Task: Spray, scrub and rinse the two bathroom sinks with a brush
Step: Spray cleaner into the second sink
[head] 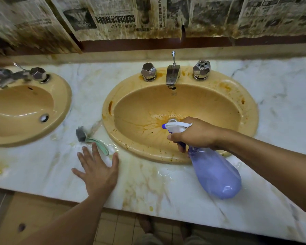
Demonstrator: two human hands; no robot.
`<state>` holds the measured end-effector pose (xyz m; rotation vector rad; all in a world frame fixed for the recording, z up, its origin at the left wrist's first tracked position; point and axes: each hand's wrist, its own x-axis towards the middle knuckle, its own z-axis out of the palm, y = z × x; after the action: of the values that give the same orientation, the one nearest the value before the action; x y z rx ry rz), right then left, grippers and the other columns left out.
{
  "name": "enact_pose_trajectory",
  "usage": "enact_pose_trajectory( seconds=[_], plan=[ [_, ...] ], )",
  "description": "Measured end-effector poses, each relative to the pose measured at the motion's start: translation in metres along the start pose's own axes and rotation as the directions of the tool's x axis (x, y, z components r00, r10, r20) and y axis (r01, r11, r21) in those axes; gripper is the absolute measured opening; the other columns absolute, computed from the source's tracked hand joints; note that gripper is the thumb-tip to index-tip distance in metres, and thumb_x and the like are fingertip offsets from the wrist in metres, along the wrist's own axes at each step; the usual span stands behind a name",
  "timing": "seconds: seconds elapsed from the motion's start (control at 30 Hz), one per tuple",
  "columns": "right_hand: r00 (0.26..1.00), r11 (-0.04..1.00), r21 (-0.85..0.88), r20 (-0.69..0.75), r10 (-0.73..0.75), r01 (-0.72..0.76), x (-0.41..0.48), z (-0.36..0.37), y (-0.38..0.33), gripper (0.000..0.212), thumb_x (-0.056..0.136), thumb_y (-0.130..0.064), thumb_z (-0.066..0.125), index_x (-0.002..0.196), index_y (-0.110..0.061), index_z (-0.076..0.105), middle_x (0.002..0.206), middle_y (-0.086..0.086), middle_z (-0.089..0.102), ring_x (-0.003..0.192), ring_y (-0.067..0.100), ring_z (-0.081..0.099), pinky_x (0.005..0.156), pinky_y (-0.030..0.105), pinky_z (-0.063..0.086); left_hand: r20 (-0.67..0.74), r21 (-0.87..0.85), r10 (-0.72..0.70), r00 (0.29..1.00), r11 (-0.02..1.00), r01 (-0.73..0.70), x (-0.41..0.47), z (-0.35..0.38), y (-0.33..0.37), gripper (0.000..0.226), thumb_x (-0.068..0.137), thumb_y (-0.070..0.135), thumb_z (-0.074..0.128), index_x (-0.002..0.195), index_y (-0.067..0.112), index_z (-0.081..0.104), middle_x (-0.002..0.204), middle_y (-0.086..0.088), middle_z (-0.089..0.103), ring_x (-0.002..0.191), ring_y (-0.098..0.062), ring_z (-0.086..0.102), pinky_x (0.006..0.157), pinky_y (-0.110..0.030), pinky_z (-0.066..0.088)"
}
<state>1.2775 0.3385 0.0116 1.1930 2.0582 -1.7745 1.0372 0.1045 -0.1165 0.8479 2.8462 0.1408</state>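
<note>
Two tan oval sinks are set in a marble counter. The right sink (219,96) is stained with orange streaks and brown specks around its drain. The left sink (25,106) looks cleaner. My right hand (193,135) grips the neck of a purple spray bottle (215,172), its white nozzle pointing left over the right basin. My left hand (97,170) lies flat with spread fingers on the counter between the sinks. A brush (88,138) with a grey head and pale green handle lies just beyond its fingertips.
Chrome taps and spout (172,75) stand at the back of the right sink, and another tap set (21,75) behind the left one. The wet marble counter (148,188) is yellow-stained. Stained newspaper (113,16) covers the wall.
</note>
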Motion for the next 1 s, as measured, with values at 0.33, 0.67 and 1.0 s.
enact_pose_trajectory(
  seconds=[0.33, 0.67, 1.0],
  plan=[
    [0.989, 0.997, -0.077, -0.144, 0.017, -0.028, 0.010, 0.017, 0.002, 0.036, 0.088, -0.042, 0.072, 0.091, -0.007, 0.065, 0.065, 0.002, 0.070, 0.053, 0.020, 0.063, 0.061, 0.036, 0.056, -0.020, -0.006, 0.006, 1.000, 1.000, -0.006, 0.000, 0.000, 0.001, 0.095, 0.089, 0.083, 0.014, 0.163, 0.024, 0.004, 0.172, -0.008, -0.002, 0.158, -0.027, -0.010, 0.121, -0.066, -0.005],
    [0.995, 0.993, -0.115, -0.098, -0.011, 0.000, -0.010, 0.045, -0.003, 0.040, 0.095, -0.040, 0.062, 0.086, -0.001, 0.055, 0.074, 0.006, 0.054, 0.059, 0.021, 0.054, 0.060, 0.028, 0.043, -0.035, -0.007, 0.005, 0.999, 1.000, -0.006, -0.002, -0.002, 0.001, 0.089, 0.095, 0.076, 0.025, 0.163, 0.023, 0.005, 0.172, -0.009, 0.001, 0.158, -0.028, -0.008, 0.120, -0.067, -0.004],
    [0.968, 0.964, -0.256, -0.212, -0.134, 0.077, -0.017, 0.054, -0.013, 0.040, 0.097, -0.042, 0.060, 0.082, -0.007, 0.053, 0.073, 0.005, 0.052, 0.064, 0.016, 0.046, 0.055, 0.027, 0.032, -0.042, -0.026, 0.018, 0.999, 0.999, -0.019, -0.004, -0.003, 0.001, 0.091, 0.092, 0.080, 0.019, 0.162, 0.024, 0.006, 0.172, -0.009, 0.002, 0.158, -0.028, -0.007, 0.120, -0.068, -0.004]
  ],
)
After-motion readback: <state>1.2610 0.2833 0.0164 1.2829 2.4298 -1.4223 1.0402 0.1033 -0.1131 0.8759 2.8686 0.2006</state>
